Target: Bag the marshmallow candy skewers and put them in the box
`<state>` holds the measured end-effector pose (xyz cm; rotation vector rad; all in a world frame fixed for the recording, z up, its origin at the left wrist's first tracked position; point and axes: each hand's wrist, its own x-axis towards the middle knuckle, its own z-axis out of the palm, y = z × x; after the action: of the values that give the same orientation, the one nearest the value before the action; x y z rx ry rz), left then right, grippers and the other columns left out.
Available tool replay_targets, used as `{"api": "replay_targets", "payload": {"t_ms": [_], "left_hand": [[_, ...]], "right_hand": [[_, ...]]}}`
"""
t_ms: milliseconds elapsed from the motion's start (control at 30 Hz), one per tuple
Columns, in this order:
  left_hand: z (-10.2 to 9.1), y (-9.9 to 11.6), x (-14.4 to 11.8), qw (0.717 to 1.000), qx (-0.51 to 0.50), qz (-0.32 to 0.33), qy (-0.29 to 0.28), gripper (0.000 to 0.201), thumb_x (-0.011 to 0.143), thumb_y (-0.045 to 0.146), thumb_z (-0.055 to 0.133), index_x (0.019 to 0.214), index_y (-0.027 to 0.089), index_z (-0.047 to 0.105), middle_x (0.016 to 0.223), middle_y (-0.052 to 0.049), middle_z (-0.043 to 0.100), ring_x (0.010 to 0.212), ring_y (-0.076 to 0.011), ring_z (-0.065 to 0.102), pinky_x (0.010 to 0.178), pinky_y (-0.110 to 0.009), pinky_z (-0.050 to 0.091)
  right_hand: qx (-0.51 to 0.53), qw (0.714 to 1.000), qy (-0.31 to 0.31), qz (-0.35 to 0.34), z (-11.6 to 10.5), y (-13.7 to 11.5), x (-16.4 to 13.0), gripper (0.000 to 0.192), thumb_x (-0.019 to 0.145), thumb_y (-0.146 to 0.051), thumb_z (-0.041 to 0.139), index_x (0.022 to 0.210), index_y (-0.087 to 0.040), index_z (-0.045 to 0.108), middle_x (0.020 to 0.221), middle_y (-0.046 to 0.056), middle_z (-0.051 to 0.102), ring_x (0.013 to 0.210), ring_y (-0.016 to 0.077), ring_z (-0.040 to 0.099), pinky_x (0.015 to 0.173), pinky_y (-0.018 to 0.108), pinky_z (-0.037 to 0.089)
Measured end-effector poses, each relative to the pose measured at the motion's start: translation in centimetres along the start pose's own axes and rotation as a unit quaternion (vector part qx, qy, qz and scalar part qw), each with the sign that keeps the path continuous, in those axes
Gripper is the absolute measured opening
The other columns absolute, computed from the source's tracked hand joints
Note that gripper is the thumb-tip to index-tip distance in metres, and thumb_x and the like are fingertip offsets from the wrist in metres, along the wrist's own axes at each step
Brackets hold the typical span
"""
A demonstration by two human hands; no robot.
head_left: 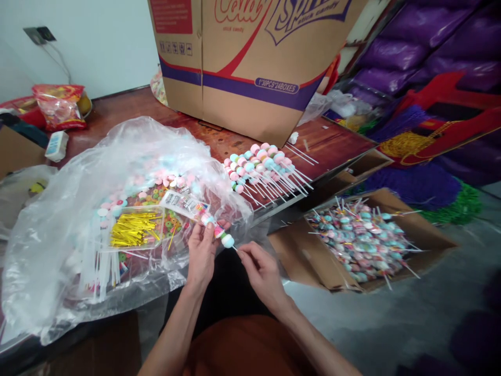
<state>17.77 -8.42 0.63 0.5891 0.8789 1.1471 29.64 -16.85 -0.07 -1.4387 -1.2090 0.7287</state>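
Observation:
A candy skewer point(227, 239) of blue, white and pink pieces is held between my two hands over the table's front edge. My left hand point(202, 253) is closed round its beads. My right hand point(261, 272) pinches the end of its white stick. A printed clear wrapper point(180, 204) extends from the skewer's far end, though how far it covers the candy is hard to tell. Left of my left hand, gold twist ties point(135, 228) fill a clear tray point(160, 241). Small coloured candy rings point(151, 196) lie behind it.
Several bare candy skewers point(258, 166) lie in a pile on the table point(117, 107). A large plastic sheet point(50, 250) covers the left side. A tall carton point(242, 104) stands behind. At the lower right, an open box point(293, 256) holds wrapped skewers point(364, 240).

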Motion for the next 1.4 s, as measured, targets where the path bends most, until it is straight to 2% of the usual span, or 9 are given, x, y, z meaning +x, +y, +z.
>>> {"api": "replay_targets", "payload": {"t_ms": [133, 367, 567, 733, 867, 967, 1200, 1300, 1400], "left_hand": [[0.0, -0.1, -0.2, 1.0, 0.002, -0.019, -0.013, 0.035, 0.08, 0.044, 0.077, 0.1, 0.019, 0.064, 0.1, -0.007, 0.076, 0.094, -0.0232, 0.075, 0.083, -0.035, 0.057], [-0.1, 0.2, -0.4, 0.999, -0.001, -0.031, -0.022, 0.032, 0.08, 0.042, 0.078, 0.099, 0.019, 0.066, 0.095, -0.006, 0.076, 0.093, -0.0217, 0.075, 0.084, -0.033, 0.056], [-0.7, 2.0, 0.6, 1.0, -0.029, -0.01, 0.0, 0.035, 0.076, 0.043, 0.081, 0.097, 0.018, 0.068, 0.106, -0.012, 0.076, 0.102, -0.0274, 0.073, 0.087, -0.039, 0.056], [-0.3, 1.6, 0.9, 0.998, -0.057, 0.01, 0.019, 0.033, 0.076, 0.038, 0.082, 0.098, 0.018, 0.067, 0.105, -0.009, 0.076, 0.104, -0.0254, 0.072, 0.088, -0.036, 0.054], [0.2, 0.3, 0.5, 0.997, -0.073, 0.017, 0.009, 0.032, 0.078, 0.041, 0.08, 0.1, 0.022, 0.065, 0.109, -0.006, 0.075, 0.103, -0.0217, 0.072, 0.075, -0.026, 0.055], [0.1, 0.1, 0.3, 0.999, -0.051, -0.001, -0.008, 0.033, 0.079, 0.042, 0.079, 0.101, 0.022, 0.064, 0.108, -0.006, 0.074, 0.094, -0.0201, 0.074, 0.057, -0.02, 0.05], [-0.3, 0.6, 0.9, 0.999, -0.039, 0.024, -0.004, 0.034, 0.079, 0.04, 0.079, 0.104, 0.022, 0.064, 0.111, -0.007, 0.073, 0.101, -0.0224, 0.072, 0.075, -0.029, 0.055], [0.1, 0.0, 0.7, 0.998, -0.052, 0.024, 0.009, 0.032, 0.079, 0.039, 0.079, 0.101, 0.022, 0.064, 0.109, -0.005, 0.073, 0.104, -0.0216, 0.071, 0.084, -0.031, 0.054], [0.3, -0.4, 0.3, 0.998, -0.054, 0.017, 0.0, 0.031, 0.078, 0.039, 0.079, 0.097, 0.021, 0.063, 0.106, -0.005, 0.073, 0.101, -0.0211, 0.072, 0.084, -0.03, 0.054]], "right_hand": [[-0.096, 0.987, 0.039, -0.126, 0.5, 0.0, 0.4, 0.019, 0.098, -0.015, 0.047, 0.086, -0.02, 0.06, 0.075, 0.002, 0.055, 0.067, 0.0143, 0.053, 0.065, 0.027, 0.043], [-0.099, 0.987, 0.061, -0.107, 2.6, -1.5, 1.2, 0.02, 0.1, -0.015, 0.042, 0.088, -0.021, 0.058, 0.078, 0.002, 0.056, 0.07, 0.0148, 0.056, 0.067, 0.026, 0.046], [-0.063, 0.994, 0.032, -0.085, 1.7, -1.4, 0.9, 0.02, 0.099, -0.019, 0.047, 0.086, -0.02, 0.062, 0.074, 0.002, 0.057, 0.068, 0.0145, 0.056, 0.066, 0.026, 0.045], [0.065, 0.995, 0.0, 0.072, 1.7, -1.6, 0.4, 0.02, 0.094, -0.032, 0.056, 0.081, -0.019, 0.064, 0.066, -0.001, 0.053, 0.058, 0.0119, 0.049, 0.054, 0.024, 0.04], [0.303, 0.916, -0.013, 0.264, 3.4, -2.2, 0.8, 0.024, 0.085, -0.041, 0.065, 0.081, -0.018, 0.063, 0.059, -0.007, 0.043, 0.041, 0.0036, 0.024, 0.039, 0.02, 0.019], [0.372, 0.883, 0.003, 0.285, 4.1, -2.5, 1.3, 0.024, 0.079, -0.04, 0.071, 0.08, -0.017, 0.064, 0.057, -0.009, 0.042, 0.04, 0.0012, 0.02, 0.039, 0.018, 0.015], [0.255, 0.934, -0.039, 0.246, 2.5, -1.9, 0.4, 0.027, 0.087, -0.042, 0.063, 0.093, -0.017, 0.069, 0.055, -0.008, 0.042, 0.041, 0.005, 0.028, 0.038, 0.019, 0.021], [0.117, 0.983, -0.017, 0.141, 2.5, -1.6, -0.1, 0.025, 0.095, -0.036, 0.054, 0.098, -0.018, 0.07, 0.058, -0.004, 0.05, 0.049, 0.0097, 0.044, 0.045, 0.021, 0.036], [0.005, 1.0, 0.012, 0.014, 3.0, -1.4, 0.2, 0.025, 0.098, -0.027, 0.047, 0.101, -0.019, 0.071, 0.076, 0.003, 0.067, 0.066, 0.0151, 0.061, 0.064, 0.026, 0.05]]}}
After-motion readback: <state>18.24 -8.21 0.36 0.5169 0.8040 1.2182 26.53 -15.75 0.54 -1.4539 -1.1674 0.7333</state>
